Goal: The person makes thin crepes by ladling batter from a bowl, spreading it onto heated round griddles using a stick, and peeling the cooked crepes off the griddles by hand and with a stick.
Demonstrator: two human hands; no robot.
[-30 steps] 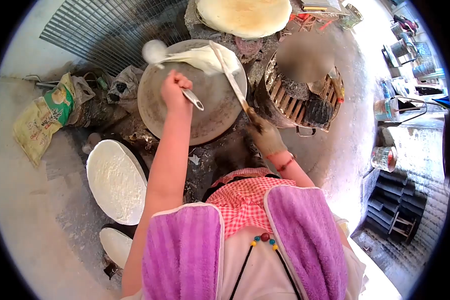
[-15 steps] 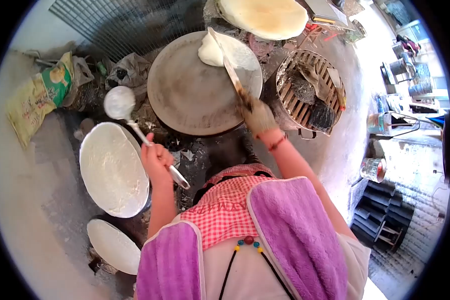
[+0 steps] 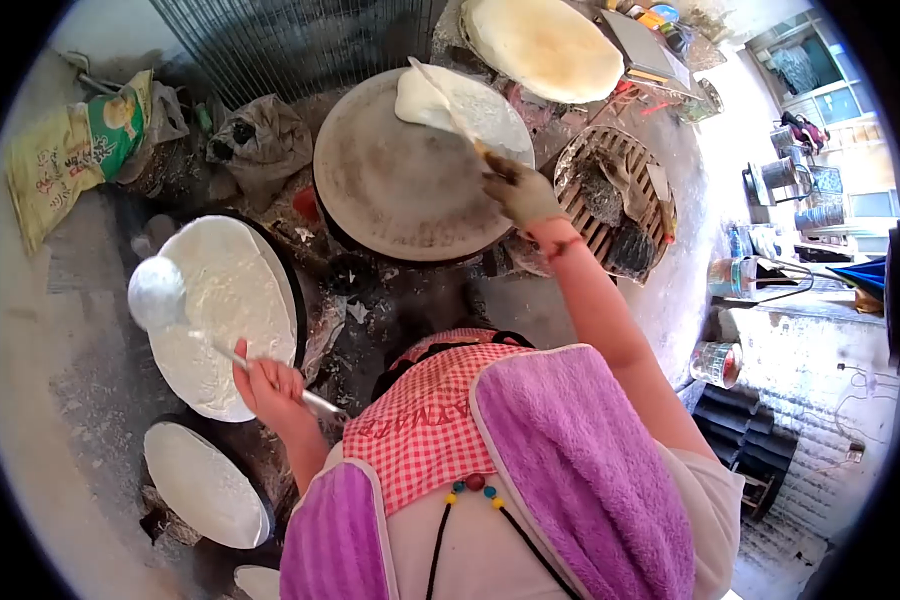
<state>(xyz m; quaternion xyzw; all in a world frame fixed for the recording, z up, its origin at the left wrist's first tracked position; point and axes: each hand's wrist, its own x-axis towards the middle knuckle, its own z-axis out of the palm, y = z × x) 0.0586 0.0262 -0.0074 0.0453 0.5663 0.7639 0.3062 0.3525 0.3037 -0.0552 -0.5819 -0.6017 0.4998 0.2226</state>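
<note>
My left hand (image 3: pixel 270 388) is closed round the handle of a metal ladle (image 3: pixel 158 292), whose bowl hangs over the left edge of a wide basin of white batter (image 3: pixel 230 320). On my right hand (image 3: pixel 522 196) is a stained glove; its fingers grip a long flat wooden spatula (image 3: pixel 448 110). The blade lies across the pale batter (image 3: pixel 425 100) at the far side of a round griddle (image 3: pixel 400 200). A thin whitish layer covers the griddle's upper right, while the rest looks grey-brown and bare.
A stack of large thin flatbreads (image 3: pixel 545 50) sits beyond the griddle. To the right stands a drum topped with wooden slats (image 3: pixel 610 190). A second white-filled basin (image 3: pixel 205 485) is at lower left. A yellow-green sack (image 3: pixel 80 165) leans near the left wall.
My left hand and the ladle have moved left and down, over the basin. The spatula stays on the batter, its handle shifted slightly right. The whole view has shifted a little.
</note>
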